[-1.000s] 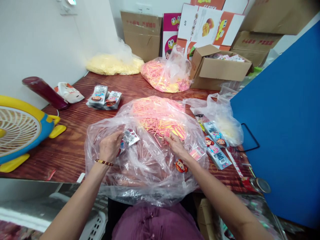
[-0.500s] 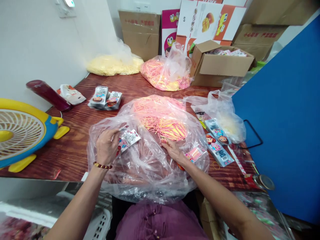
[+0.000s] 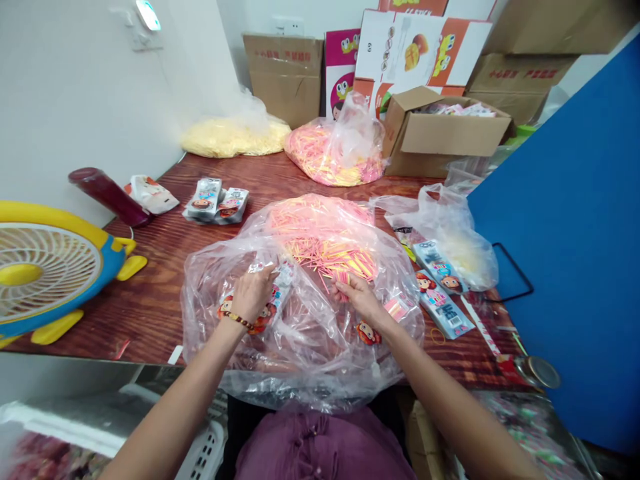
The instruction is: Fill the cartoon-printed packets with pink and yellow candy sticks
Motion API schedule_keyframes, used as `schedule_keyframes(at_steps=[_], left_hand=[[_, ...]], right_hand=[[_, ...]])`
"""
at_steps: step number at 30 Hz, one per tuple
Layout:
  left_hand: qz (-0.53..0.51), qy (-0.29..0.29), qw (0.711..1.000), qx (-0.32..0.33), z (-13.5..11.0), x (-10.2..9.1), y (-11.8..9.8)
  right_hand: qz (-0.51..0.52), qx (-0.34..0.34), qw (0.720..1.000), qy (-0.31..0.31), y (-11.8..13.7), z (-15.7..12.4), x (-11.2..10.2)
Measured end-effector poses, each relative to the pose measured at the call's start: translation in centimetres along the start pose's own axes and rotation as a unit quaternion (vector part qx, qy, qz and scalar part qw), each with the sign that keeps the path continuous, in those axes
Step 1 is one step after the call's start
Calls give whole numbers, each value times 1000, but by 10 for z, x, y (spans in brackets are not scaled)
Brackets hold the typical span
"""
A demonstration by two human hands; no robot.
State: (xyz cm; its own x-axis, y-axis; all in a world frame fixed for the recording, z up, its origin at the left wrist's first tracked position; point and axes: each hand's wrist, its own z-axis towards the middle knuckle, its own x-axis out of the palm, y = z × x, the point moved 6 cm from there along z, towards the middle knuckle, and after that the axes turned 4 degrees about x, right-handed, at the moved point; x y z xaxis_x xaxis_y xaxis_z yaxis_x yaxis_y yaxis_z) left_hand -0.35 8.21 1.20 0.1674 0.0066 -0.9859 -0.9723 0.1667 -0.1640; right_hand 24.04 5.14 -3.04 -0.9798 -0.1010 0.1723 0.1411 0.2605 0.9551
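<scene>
My right hand (image 3: 357,297) is closed around a small bunch of pink and yellow sticks (image 3: 342,280), just in front of a loose heap of the same sticks (image 3: 350,260). That heap sits in a large clear plastic bag (image 3: 310,340) spread over the table. My left hand (image 3: 253,290) is closed, its fingertips pinching at the upper edge of a silvery printed packet (image 3: 284,283); the hand partly hides the packet. Cartoon faces on packets show beneath that hand. By my right wrist lies a filled packet of sticks (image 3: 397,309), with a cartoon face (image 3: 369,333) beside it.
Stacked packets (image 3: 204,200) stand at the back left, near a dark red bottle (image 3: 110,195) and a fan (image 3: 50,267). More flat packets (image 3: 445,307) lie on the right. Behind are a tied stick bag (image 3: 335,157), a yellow bag (image 3: 235,137) and an open carton (image 3: 450,137).
My left hand has moved right and its fingers now sit at the packet's upper edge. The right hand has shifted slightly right, and its bunch of sticks shows more clearly.
</scene>
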Motion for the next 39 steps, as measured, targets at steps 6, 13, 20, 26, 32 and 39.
schedule_keyframes(at_steps=[6, 13, 20, 26, 32, 39], left_hand=[[-36, -109, 993, 6, -3, -19, 20], [-430, -85, 898, 26, 5, -24, 6], [-539, 65, 838, 53, -3, -6, -67], [-523, 115, 841, 79, -11, -5, -84], [-507, 156, 842, 97, -19, -4, -91], [-529, 77, 835, 128, -25, -11, -91]], right_hand=[[-69, -13, 997, 27, -10, 0, 11], [-68, -35, 997, 4, -4, -2, 4], [-210, -181, 959, -55, 68, -11, 10], [-397, -203, 895, 20, 76, -16, 29], [-413, -169, 894, 49, 76, -21, 27], [-226, -142, 964, 4, 83, -22, 10]])
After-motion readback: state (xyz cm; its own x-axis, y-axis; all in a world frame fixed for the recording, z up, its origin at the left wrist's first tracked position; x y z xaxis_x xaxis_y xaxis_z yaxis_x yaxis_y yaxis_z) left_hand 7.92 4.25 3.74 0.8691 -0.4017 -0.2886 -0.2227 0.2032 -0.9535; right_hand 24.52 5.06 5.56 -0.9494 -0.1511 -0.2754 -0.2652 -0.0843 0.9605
